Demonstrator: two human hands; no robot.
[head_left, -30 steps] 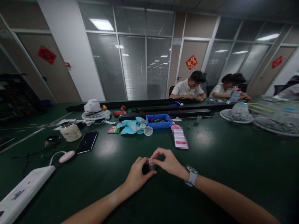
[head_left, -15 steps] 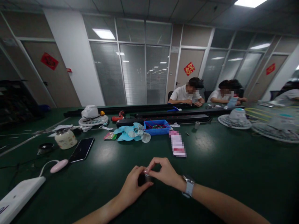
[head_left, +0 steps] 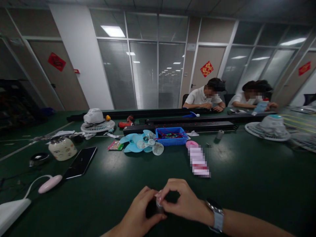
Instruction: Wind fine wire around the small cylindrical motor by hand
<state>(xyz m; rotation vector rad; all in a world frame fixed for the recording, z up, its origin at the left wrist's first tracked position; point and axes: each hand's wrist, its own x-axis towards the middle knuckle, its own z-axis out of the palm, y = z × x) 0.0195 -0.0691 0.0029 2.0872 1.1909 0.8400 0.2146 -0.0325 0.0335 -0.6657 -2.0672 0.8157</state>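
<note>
Low on the table in front of me, my left hand (head_left: pixel 138 215) curls its fingers and thumb around a small grey metal cylinder (head_left: pixel 159 208) that stands upright. My right hand (head_left: pixel 184 201), with a watch (head_left: pixel 216 214) on its wrist, is closed in a pinch at the top of that cylinder. What lies between the right fingertips, if anything, is too small to make out. The cylinder's lower part is partly covered by my hands. Beyond them lies a long pink item (head_left: pixel 193 144), mostly blurred out.
Light-blue fan blades (head_left: pixel 134 143) lie beside a blue bin (head_left: pixel 172 141) of wires. A similar grey cylinder (head_left: pixel 220 134) stands to the right. Left are a phone (head_left: pixel 81 163), a cream jar (head_left: pixel 63 149) and a white fan part (head_left: pixel 93 117). Two people (head_left: pixel 203 97) sit across the table.
The view has come slightly closer and shifted, so the table items look larger and my hands sit lower in the picture. Both hands keep the same hold on the cylinder.
</note>
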